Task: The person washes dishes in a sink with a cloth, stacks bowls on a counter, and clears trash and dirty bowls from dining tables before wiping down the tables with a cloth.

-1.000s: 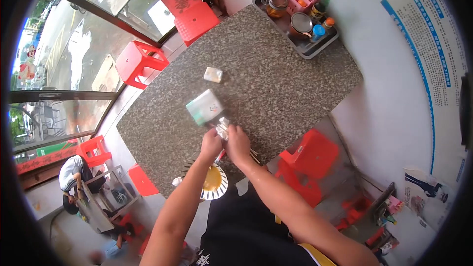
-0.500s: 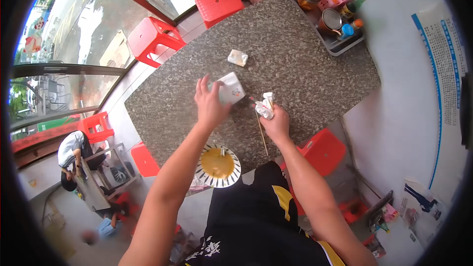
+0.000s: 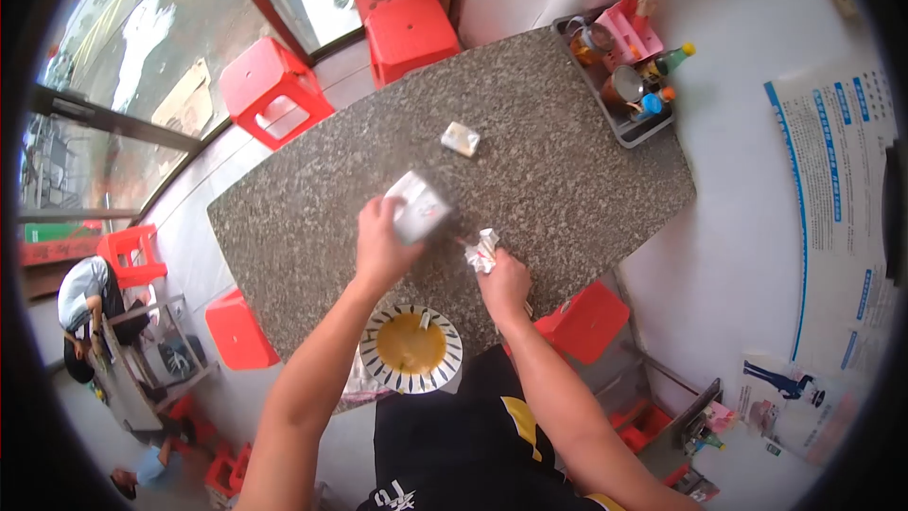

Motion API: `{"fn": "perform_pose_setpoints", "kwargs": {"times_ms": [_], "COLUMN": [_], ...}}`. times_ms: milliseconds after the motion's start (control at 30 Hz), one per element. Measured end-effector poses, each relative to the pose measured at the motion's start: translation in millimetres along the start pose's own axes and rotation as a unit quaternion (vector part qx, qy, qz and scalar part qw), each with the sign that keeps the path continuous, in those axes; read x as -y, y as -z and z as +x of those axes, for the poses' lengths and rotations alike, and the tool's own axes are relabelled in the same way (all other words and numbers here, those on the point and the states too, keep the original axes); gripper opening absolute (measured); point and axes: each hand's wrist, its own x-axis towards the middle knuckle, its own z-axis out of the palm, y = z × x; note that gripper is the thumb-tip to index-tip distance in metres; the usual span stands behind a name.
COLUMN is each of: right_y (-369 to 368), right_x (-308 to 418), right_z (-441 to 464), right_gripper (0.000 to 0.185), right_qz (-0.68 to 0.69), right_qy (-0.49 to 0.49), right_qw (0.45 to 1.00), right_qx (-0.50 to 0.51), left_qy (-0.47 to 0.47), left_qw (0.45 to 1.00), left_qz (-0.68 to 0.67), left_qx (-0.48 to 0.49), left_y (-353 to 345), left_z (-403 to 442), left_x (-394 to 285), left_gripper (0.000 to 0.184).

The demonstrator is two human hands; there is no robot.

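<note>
My left hand is closed around a white tissue packet, slightly blurred, over the middle of the stone-patterned table. To its right, my right hand grips a crumpled white tissue; whether chopsticks are also in that hand I cannot tell. Below and between my forearms stands a striped bowl at the table's near edge. Orange-yellow soup lies in it, with the white handle of a spoon sticking up. A small whitish packet rests farther up the table.
At the far right, a dark tray holds jars, bottles and a pink holder against the wall. Red stools stand around the table. Two people are at the lower left. Glass panes line the left side.
My left hand has closed on the tissue packet and shifted it left and toward me. My right hand moved slightly left and nearer with the crumpled tissue. The chopstick beside it is now mostly hidden.
</note>
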Motion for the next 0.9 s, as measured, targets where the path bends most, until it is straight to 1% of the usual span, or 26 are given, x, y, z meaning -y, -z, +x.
{"fn": "perform_pose_setpoints", "kwargs": {"times_ms": [67, 133, 200, 233, 300, 333, 367, 400, 433, 467, 500, 533, 600, 667, 733, 800, 833, 900], "right_y": [1.2, 6.9, 5.8, 6.9, 18.6, 25.2, 27.8, 30.7, 35.1, 46.0, 62.5, 76.1, 90.9, 94.2, 95.7, 101.3, 103.8, 108.9], "right_x": [6.6, 10.0, 6.2, 1.1, -12.1, -23.2, -40.5, -59.6, -78.1, -95.9, -114.8, -134.4, -176.0, -211.1, -238.7, -244.8, -242.7, -236.5], "right_z": [5.1, 8.4, 11.0, 11.7, 12.0, 12.8, 13.6, 11.6, 9.8, 9.8, 8.0, 5.7, 3.6, -1.3, -3.8, -0.5, 3.3, 12.1], "right_gripper": [0.026, 0.028, 0.029, 0.029, 0.032, 0.033, 0.033, 0.031, 0.031, 0.031, 0.03, 0.031, 0.031, 0.032, 0.042, 0.034, 0.027, 0.027], "right_qz": [-0.014, -0.017, 0.016, 0.049, 0.164, 0.221, 0.226, 0.324, 0.418, 0.423, 0.525, 0.614, 0.636, 0.635, 0.668, 0.657, 0.651, 0.663], "right_qy": [-0.014, -0.007, -0.03, -0.027, -0.019, -0.017, -0.023, -0.043, -0.063, -0.065, -0.134, -0.202, -0.232, -0.255, -0.263, -0.259, -0.277, -0.283], "right_qw": [1.0, 0.999, 0.998, 0.997, 0.984, 0.972, 0.971, 0.942, 0.903, 0.9, 0.835, 0.754, 0.731, 0.728, 0.695, 0.708, 0.706, 0.69], "right_qx": [0.017, 0.045, 0.05, 0.049, 0.067, 0.079, 0.074, 0.076, 0.08, 0.085, 0.096, 0.114, 0.086, 0.046, 0.039, 0.019, 0.019, 0.055], "left_qy": [0.018, 0.029, 0.049, 0.036, 0.018, 0.009, 0.001, -0.002, -0.034, -0.038, -0.063, -0.086, -0.148, -0.207, -0.264, -0.26, -0.267, -0.265], "left_qw": [1.0, 0.998, 0.997, 0.997, 0.999, 0.999, 0.999, 0.999, 0.999, 0.998, 0.996, 0.993, 0.984, 0.969, 0.96, 0.964, 0.962, 0.962], "left_qz": [-0.021, -0.05, -0.067, -0.065, -0.038, -0.035, -0.037, -0.037, -0.026, -0.043, -0.031, -0.033, -0.025, -0.018, -0.028, -0.038, -0.048, -0.051], "left_qx": [-0.002, -0.004, -0.002, -0.005, -0.03, -0.028, -0.022, -0.014, -0.008, 0.023, 0.047, 0.068, 0.1, 0.135, 0.086, 0.042, 0.017, -0.034], "left_y": [14.1, 26.7, 35.0, 34.7, 25.9, 18.5, 7.4, -8.0, -27.9, -46.8, -72.8, -99.9, -156.8, -212.1, -259.9, -267.4, -257.9, -221.1], "left_z": [-8.7, -17.4, -20.2, -19.7, -12.7, -3.1, 3.7, 7.3, 16.1, 27.4, 40.0, 50.8, 75.0, 104.6, 131.9, 141.8, 142.6, 147.9], "left_x": [3.4, 0.6, -13.6, -22.2, -43.3, -60.7, -80.9, -99.5, -118.2, -148.5, -170.5, -195.7, -243.5, -278.7, -297.6, -310.9, -309.2, -279.0], "left_gripper": [0.067, 0.066, 0.066, 0.066, 0.067, 0.067, 0.067, 0.067, 0.066, 0.066, 0.065, 0.065, 0.07, 0.069, 0.071, 0.075, 0.079, 0.069]}}
